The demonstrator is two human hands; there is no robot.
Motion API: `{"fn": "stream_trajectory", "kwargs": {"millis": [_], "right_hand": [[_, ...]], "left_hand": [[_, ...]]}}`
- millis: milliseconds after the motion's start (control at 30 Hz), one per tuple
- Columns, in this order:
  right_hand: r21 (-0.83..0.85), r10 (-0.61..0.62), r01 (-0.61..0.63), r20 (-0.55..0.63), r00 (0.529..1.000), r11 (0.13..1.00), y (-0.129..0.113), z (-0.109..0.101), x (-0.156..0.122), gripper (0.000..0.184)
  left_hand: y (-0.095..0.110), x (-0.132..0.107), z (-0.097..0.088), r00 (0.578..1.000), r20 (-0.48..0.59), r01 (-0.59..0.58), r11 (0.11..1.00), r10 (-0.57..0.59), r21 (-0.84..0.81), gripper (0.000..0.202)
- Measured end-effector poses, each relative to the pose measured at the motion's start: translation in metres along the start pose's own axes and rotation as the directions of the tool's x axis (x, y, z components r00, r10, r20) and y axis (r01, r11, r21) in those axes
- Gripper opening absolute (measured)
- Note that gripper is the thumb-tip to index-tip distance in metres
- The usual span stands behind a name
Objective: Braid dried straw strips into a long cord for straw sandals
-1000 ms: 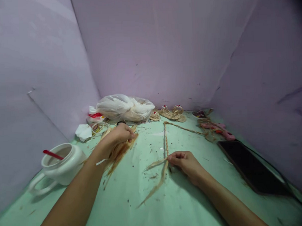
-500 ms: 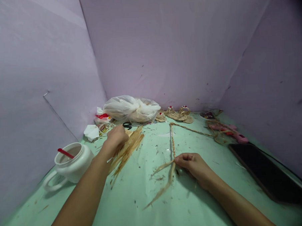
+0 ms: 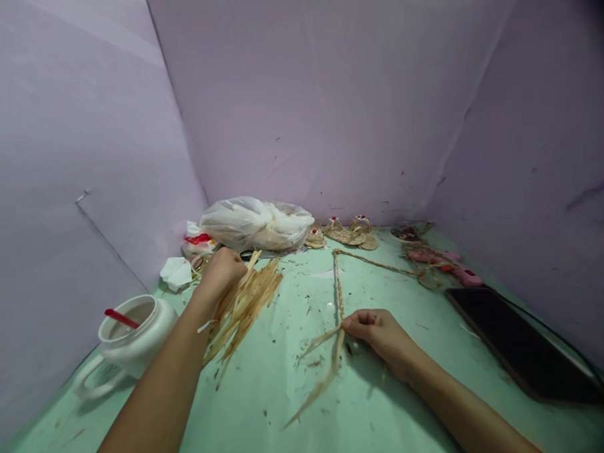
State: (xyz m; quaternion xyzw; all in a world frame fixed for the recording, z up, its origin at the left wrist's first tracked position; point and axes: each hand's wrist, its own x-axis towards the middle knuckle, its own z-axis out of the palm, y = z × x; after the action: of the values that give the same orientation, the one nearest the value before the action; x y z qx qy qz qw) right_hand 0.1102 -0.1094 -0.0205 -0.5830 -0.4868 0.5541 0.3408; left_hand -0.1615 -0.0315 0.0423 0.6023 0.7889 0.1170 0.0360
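My left hand [image 3: 220, 271] is closed at the far end of a pile of dry straw strips [image 3: 245, 304] on the green table; what its fingers grip I cannot make out. Black scissors [image 3: 247, 255] lie just beyond it. My right hand [image 3: 379, 330] pinches the near end of a braided straw cord [image 3: 338, 284], where loose strands [image 3: 320, 359] fan out toward me. The braid runs away from me, then bends right toward a pink glue gun [image 3: 443, 260].
A white jar with a red stick [image 3: 129, 334] stands at the left. A white plastic bag [image 3: 254, 223], crumpled tissue [image 3: 176, 272] and small woven straw pieces [image 3: 349, 231] sit along the back wall. A dark tablet [image 3: 517, 347] lies at the right. Purple walls enclose the table [image 3: 381, 423].
My left hand has moved from the middle of the straw pile toward its far left end and closed. My right hand keeps its pinch on the braid.
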Motion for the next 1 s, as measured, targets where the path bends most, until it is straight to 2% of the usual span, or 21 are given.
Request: {"fn": "stream_trajectory", "kwargs": {"millis": [100, 200, 433, 600, 700, 767, 867, 933, 1000], "right_hand": [[0.004, 0.001, -0.001, -0.003, 1.000, 1.000, 0.003, 0.000, 0.003, 0.021], [0.005, 0.002, -0.002, 0.007, 1.000, 1.000, 0.003, 0.000, 0.003, 0.020], [0.042, -0.008, 0.008, 0.002, 1.000, 0.999, 0.000, 0.001, 0.002, 0.017], [0.032, -0.040, 0.040, -0.005, 0.999, 0.999, 0.005, -0.001, 0.005, 0.016], [0.041, -0.040, 0.040, -0.001, 0.999, 0.998, 0.005, -0.001, 0.006, 0.015], [0.043, -0.035, 0.035, 0.000, 0.999, 0.998, 0.005, -0.001, 0.006, 0.014], [0.049, -0.031, 0.031, -0.001, 1.000, 0.998, 0.003, -0.001, 0.006, 0.011], [0.059, -0.026, 0.026, -0.003, 1.000, 0.998, 0.002, -0.001, 0.005, 0.011], [0.059, -0.013, 0.013, -0.002, 1.000, 0.998, 0.001, -0.002, 0.005, 0.010]], "left_hand": [[-0.001, 0.001, 0.003, 0.999, 0.036, 0.038, 0.999, -0.039, 0.025, 0.024], [-0.003, 0.003, 0.007, 0.999, 0.016, 0.040, 0.999, -0.040, 0.009, 0.026], [0.005, 0.008, 0.019, 0.989, -0.012, -0.149, 0.978, 0.149, -0.145, 0.025], [0.012, 0.009, 0.034, 0.991, -0.001, -0.135, 0.990, 0.135, -0.045, 0.020], [0.013, 0.011, 0.037, 0.994, -0.002, -0.108, 0.994, 0.108, -0.012, 0.020], [0.012, 0.011, 0.031, 0.996, -0.036, -0.088, 0.992, 0.085, -0.094, 0.020], [0.012, 0.011, 0.012, 0.996, -0.093, -0.029, 0.934, -0.004, -0.356, 0.019], [0.014, 0.007, -0.004, 0.997, -0.058, 0.012, 0.835, -0.052, -0.550, 0.018], [0.022, -0.001, -0.016, 0.999, 0.038, 0.029, 0.732, -0.005, -0.681, 0.016]]}}
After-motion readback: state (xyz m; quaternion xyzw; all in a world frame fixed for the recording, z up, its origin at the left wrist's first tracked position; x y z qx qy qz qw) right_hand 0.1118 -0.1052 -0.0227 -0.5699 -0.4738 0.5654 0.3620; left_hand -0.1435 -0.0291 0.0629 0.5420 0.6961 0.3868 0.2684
